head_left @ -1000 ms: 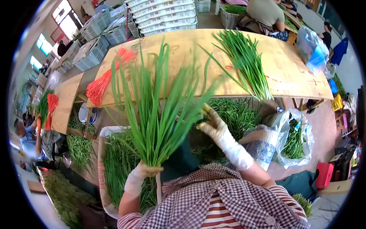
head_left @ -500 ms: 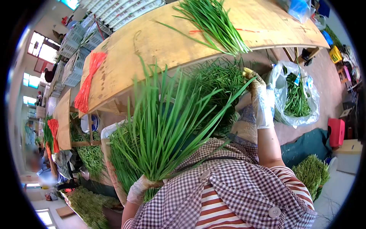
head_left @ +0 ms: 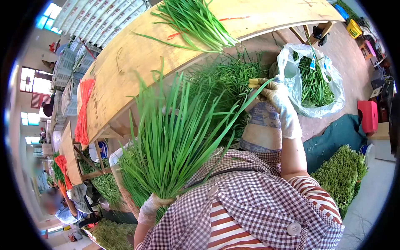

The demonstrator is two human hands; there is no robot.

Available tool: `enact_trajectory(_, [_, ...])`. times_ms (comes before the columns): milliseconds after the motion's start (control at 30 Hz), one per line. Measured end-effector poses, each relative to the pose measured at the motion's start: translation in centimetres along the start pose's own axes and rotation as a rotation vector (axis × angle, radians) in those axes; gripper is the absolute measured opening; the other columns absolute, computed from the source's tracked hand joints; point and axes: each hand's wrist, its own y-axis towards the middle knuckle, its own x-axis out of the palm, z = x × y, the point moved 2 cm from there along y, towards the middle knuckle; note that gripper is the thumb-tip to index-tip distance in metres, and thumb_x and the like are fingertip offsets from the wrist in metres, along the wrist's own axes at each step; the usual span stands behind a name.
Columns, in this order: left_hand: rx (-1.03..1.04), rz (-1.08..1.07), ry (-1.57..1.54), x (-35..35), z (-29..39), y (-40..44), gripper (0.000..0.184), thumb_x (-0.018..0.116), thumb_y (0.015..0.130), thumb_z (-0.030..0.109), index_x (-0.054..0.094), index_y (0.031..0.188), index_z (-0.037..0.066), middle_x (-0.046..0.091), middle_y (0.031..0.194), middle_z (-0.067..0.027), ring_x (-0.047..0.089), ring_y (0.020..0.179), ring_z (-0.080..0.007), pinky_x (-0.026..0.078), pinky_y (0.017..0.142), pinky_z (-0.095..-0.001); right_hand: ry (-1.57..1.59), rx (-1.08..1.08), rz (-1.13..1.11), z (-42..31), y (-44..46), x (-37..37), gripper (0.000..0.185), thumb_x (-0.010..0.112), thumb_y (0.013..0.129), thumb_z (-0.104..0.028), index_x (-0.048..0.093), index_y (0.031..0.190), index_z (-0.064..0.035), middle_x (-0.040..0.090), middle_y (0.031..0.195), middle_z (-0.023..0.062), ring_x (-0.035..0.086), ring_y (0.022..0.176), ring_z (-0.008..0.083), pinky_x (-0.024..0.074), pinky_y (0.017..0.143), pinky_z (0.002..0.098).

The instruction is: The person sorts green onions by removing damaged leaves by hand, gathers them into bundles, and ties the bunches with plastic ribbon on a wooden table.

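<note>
My left hand (head_left: 149,208), in a thin clear glove, is closed around the base of a large bunch of garlic chives (head_left: 168,146). The long green leaves fan upward and outward in front of my checked apron. At the upper right, my gloved right hand (head_left: 276,100), with yellowed fingertips, pinches the end of a few long leaves (head_left: 241,110) that stretch away from the bunch. More loose chives (head_left: 233,79) lie in a heap behind the bunch, below the table edge. The far side of the held bunch is hidden.
A wooden table (head_left: 125,54) curves across the top, bearing a tied chive bundle (head_left: 198,25) and red ties (head_left: 85,110). A plastic bag of greens (head_left: 310,83) stands right, near a red stool (head_left: 368,117) and a yellowish-green pile (head_left: 341,175). Another person (head_left: 68,212) is at left.
The view has turned to the right, so the table and ties sit further left. My right hand's fingers have bent inward over the leaf ends. My left hand keeps its grip.
</note>
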Motion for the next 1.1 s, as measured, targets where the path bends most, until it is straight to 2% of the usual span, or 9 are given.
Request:
enact_trajectory(133, [0.038,-0.014,0.004,-0.1,0.1,0.0,0.032,0.074,0.075,0.012,0.065,0.104,0.003,0.067,0.083,-0.0053,0.060,0.066,-0.0128,0.048,0.052,-0.0240,-0.176,-0.277,0.371,0.5,0.1,-1.8,0.029,0.064,0.088,-0.005,0.063,0.117,-0.0025,0.067,0.102,0.0059,0.061,0.087,0.0111,0.0504,0.078,0.0234])
enact_trajectory(267, [0.080,-0.022,0.016,-0.3,0.2,0.1,0.031,0.075,0.074,0.011,0.065,0.103,0.003,0.067,0.083,-0.0053,0.060,0.065,-0.0129,0.048,0.051,-0.0237,0.060,-0.514,0.582,-7.7,-3.5,0.3,0.025,0.065,0.087,-0.004,0.066,0.112,-0.0033,0.068,0.106,0.0070,0.061,0.091,0.0100,0.0499,0.080,0.0227])
enact_trajectory(333, [-0.011,0.034,-0.007,0.2,0.9,-0.3,0.039,0.076,0.073,0.009,0.062,0.109,0.003,0.067,0.092,-0.0068,0.062,0.074,-0.0152,0.051,0.061,-0.0267,0.114,-0.623,0.377,-11.2,-5.3,3.6,0.023,0.065,0.087,-0.006,0.068,0.109,-0.0055,0.069,0.105,0.0065,0.063,0.089,0.0093,0.0514,0.077,0.0203])
enact_trajectory(433, [-0.062,0.059,-0.005,0.1,0.8,-0.1,0.051,0.077,0.072,0.005,0.056,0.119,0.003,0.065,0.105,-0.0084,0.063,0.088,-0.0179,0.054,0.075,-0.0306,0.089,-0.321,0.109,-13.6,-6.8,7.4,0.022,0.064,0.088,-0.009,0.068,0.110,-0.0051,0.070,0.103,0.0059,0.062,0.083,0.0083,0.0519,0.071,0.0202])
enact_trajectory(633, [-0.194,0.030,0.030,0.6,2.9,0.2,0.048,0.078,0.072,0.008,0.058,0.116,0.003,0.067,0.097,-0.0055,0.063,0.082,-0.0155,0.054,0.072,-0.0303,-0.104,-0.366,-0.362,-11.2,-4.6,14.4,0.025,0.063,0.090,-0.017,0.067,0.112,-0.0066,0.070,0.100,0.0047,0.062,0.068,0.0081,0.0507,0.056,0.0216])
enact_trajectory(867, [-0.095,0.070,0.008,1.0,3.8,1.3,0.046,0.080,0.072,0.011,0.060,0.113,0.003,0.067,0.095,-0.0049,0.063,0.083,-0.0138,0.054,0.072,-0.0291,-0.147,0.105,-0.803,-6.1,-4.1,21.5,0.037,0.076,0.079,-0.025,0.069,0.106,-0.0008,0.071,0.083,0.0092,0.059,0.055,0.0104,0.0520,0.055,0.0266])
enact_trajectory(1000, [0.169,0.049,0.298,-1.2,1.0,1.4,0.042,0.080,0.073,0.012,0.063,0.109,0.002,0.067,0.101,-0.0067,0.063,0.086,-0.0138,0.054,0.075,-0.0295,-0.359,0.027,-0.482,-2.7,-3.4,20.6,0.031,0.067,0.086,-0.022,0.065,0.111,-0.0033,0.069,0.101,0.0116,0.065,0.080,0.0173,0.0557,0.078,0.0309])
enact_trajectory(1033, [0.101,0.065,0.315,-1.7,1.6,1.0,0.041,0.080,0.072,0.012,0.064,0.108,0.002,0.068,0.101,-0.0067,0.064,0.086,-0.0140,0.054,0.075,-0.0292,-0.357,-0.282,-0.207,3.0,-0.1,20.1,0.024,0.063,0.088,-0.017,0.066,0.109,-0.0040,0.070,0.093,0.0104,0.065,0.077,0.0206,0.0552,0.077,0.0336])
enact_trajectory(1100, [-0.246,0.295,0.160,-1.7,4.4,0.4,0.038,0.081,0.070,0.010,0.067,0.105,0.005,0.070,0.098,-0.0075,0.066,0.083,-0.0157,0.055,0.076,-0.0281,0.076,-0.040,-0.103,0.6,1.2,15.8,0.017,0.057,0.092,-0.013,0.067,0.098,-0.0008,0.068,0.080,0.0069,0.059,0.064,0.0134,0.0503,0.063,0.0266])
